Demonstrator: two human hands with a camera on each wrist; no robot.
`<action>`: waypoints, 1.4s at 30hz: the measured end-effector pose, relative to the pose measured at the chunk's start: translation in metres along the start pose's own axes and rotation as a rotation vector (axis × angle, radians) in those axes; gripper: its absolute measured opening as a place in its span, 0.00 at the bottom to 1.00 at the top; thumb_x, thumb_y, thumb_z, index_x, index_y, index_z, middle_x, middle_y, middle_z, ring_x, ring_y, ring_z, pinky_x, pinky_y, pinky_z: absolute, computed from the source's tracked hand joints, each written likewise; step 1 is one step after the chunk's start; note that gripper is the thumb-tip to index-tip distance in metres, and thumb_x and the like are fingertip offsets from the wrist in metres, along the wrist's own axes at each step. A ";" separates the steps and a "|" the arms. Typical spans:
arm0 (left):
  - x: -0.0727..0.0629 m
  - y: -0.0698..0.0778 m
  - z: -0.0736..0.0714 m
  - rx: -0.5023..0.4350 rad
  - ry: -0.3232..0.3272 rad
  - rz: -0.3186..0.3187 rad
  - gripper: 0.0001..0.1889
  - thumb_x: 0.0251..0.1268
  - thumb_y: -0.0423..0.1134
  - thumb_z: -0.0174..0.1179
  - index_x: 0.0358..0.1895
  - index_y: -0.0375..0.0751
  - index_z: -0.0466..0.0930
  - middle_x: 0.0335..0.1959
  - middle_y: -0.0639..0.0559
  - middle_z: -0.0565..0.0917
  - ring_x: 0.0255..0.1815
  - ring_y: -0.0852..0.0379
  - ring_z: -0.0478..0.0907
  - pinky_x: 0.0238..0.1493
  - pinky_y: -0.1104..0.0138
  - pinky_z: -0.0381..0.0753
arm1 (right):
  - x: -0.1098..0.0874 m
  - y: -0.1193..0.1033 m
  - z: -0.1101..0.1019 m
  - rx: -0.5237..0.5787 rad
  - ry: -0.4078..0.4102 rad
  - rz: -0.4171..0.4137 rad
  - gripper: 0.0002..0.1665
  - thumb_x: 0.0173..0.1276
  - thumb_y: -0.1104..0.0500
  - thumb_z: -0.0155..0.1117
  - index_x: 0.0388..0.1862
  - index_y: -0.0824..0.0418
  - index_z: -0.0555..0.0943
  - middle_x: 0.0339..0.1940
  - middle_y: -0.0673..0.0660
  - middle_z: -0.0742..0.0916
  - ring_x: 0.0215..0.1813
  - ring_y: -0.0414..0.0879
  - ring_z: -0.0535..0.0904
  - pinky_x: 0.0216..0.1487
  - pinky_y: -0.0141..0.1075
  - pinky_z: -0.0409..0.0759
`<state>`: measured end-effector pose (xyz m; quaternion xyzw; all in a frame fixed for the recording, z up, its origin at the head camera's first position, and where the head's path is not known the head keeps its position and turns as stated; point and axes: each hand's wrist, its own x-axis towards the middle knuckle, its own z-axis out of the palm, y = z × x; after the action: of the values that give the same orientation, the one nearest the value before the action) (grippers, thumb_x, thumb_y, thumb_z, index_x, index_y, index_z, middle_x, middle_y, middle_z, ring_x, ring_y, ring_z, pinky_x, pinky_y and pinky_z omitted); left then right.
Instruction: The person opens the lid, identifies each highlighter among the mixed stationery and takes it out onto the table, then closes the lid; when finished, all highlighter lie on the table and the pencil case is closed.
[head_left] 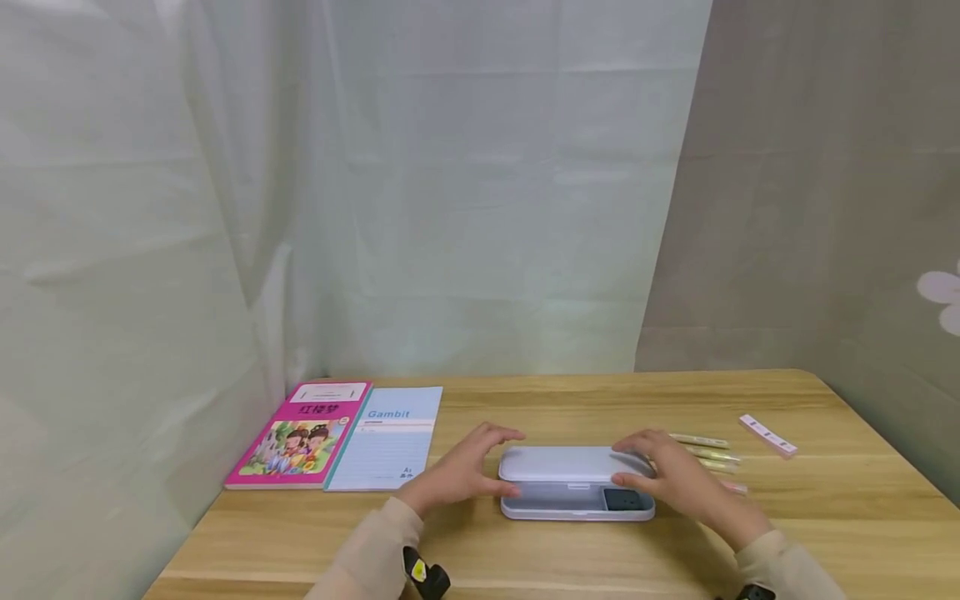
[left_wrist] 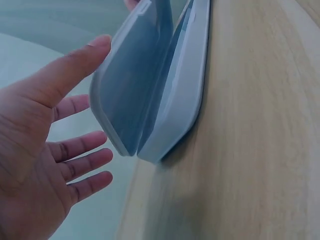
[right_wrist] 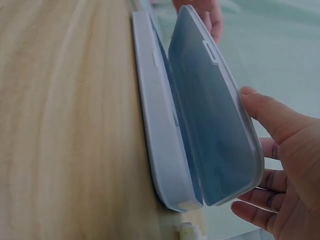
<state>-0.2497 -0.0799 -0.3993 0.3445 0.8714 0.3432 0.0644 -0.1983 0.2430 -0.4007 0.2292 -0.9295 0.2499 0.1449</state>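
Note:
A white pencil case (head_left: 577,503) lies on the table with its lid (head_left: 558,463) tilted up, hinge at the far side. In its right compartment sits a small dark block (head_left: 622,500), kind unclear. At the case's left end is my left hand (head_left: 468,467), fingers spread and fairly straight; in the left wrist view its thumb (left_wrist: 95,50) meets the lid's rim. My right hand (head_left: 675,475) holds the lid's right end, thumb (right_wrist: 260,105) on the rim and fingers behind; the index fingertip is hidden by the lid.
Several slim pens (head_left: 712,456) lie just right of the case, partly behind my right hand. Farther right is a narrow pink-and-white strip-shaped item (head_left: 768,435). A pink picture book (head_left: 300,433) and a light blue notebook (head_left: 386,442) lie at the left. Curtains (head_left: 487,208) hang behind the table.

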 end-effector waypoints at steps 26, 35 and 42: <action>0.014 0.000 0.020 0.216 -0.064 -0.051 0.42 0.47 0.61 0.70 0.67 0.51 0.68 0.65 0.51 0.71 0.67 0.49 0.67 0.69 0.51 0.67 | -0.010 0.003 0.018 -0.109 0.036 -0.076 0.29 0.45 0.43 0.78 0.46 0.53 0.83 0.49 0.54 0.83 0.52 0.52 0.79 0.52 0.51 0.79; 0.014 -0.001 0.025 0.284 -0.045 -0.049 0.43 0.44 0.63 0.71 0.66 0.50 0.70 0.61 0.52 0.74 0.63 0.52 0.69 0.67 0.55 0.69 | -0.007 0.006 0.016 -0.126 0.015 -0.098 0.30 0.46 0.42 0.77 0.47 0.53 0.83 0.50 0.57 0.84 0.54 0.57 0.78 0.53 0.55 0.76; 0.013 0.000 0.026 0.330 -0.027 -0.038 0.43 0.43 0.62 0.71 0.65 0.47 0.71 0.61 0.52 0.75 0.63 0.51 0.70 0.68 0.56 0.69 | -0.006 0.006 0.016 -0.117 -0.008 -0.071 0.31 0.49 0.40 0.75 0.49 0.56 0.83 0.51 0.59 0.83 0.56 0.63 0.77 0.56 0.60 0.75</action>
<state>-0.2502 -0.0573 -0.4172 0.3382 0.9215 0.1895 0.0250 -0.1991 0.2412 -0.4190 0.2541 -0.9344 0.1890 0.1632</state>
